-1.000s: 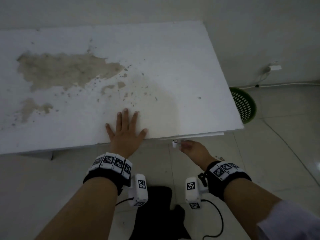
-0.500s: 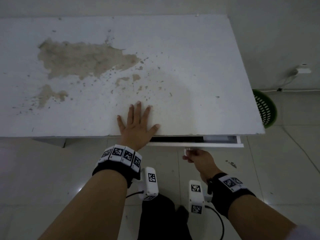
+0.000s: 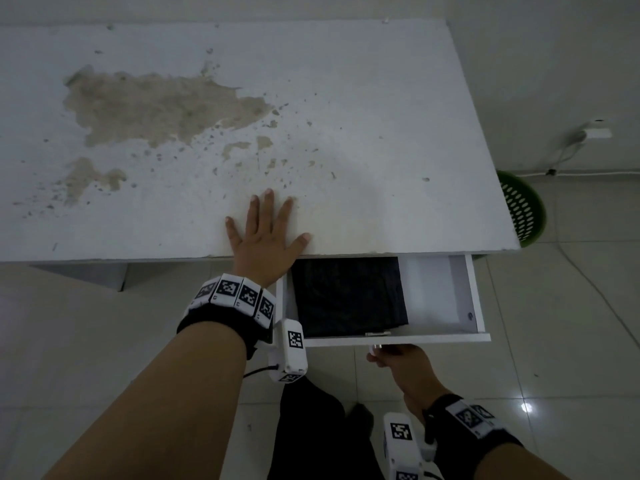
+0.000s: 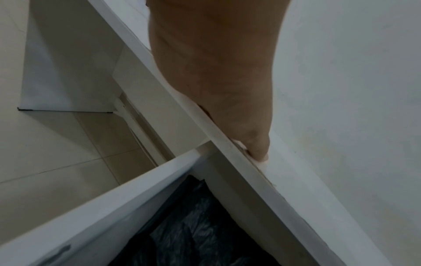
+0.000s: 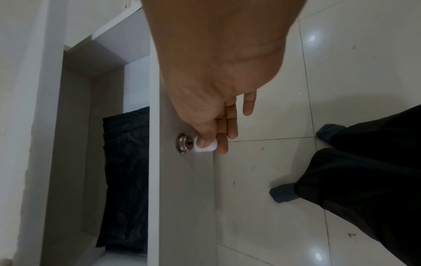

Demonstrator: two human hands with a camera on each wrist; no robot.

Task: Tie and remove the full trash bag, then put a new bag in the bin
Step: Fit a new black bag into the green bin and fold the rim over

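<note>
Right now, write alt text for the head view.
A right hand holds an open white drawer by its knob, folded black bags lying inside. The left hand rests flat on the worn white desk above.

No readable text, brand, number or sign is showing anywhere. The only printed marks are the black-and-white square code tags (image 3: 239, 294) sitting on the band around the left wrist, more of them (image 3: 472, 417) on the band around the right wrist, and single ones on the white camera units (image 3: 295, 339) hanging beside each wrist; they are carrying patterns only, no letters or digits.
</note>
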